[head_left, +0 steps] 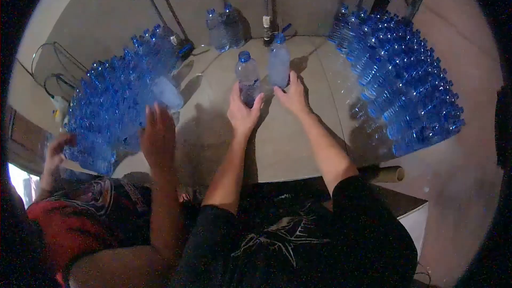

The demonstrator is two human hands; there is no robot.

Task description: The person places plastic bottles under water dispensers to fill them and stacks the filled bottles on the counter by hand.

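A clear plastic bottle with a blue cap stands upright on the table in front of me. My left hand is wrapped round its lower part, fingers on one side and thumb on the other. Slightly farther and to the right is a second, cloudier-looking bottle, its top a little blurred. My right hand grips that one near its base. The two bottles stand close together but apart. Whatever lies under my fingers is hidden.
Massed blue-capped bottles fill the table's left, others its right. Two bottles stand at the back near upright rods. On my left, a co-worker's hand is by a tilted bottle. A cardboard tube lies at the front edge.
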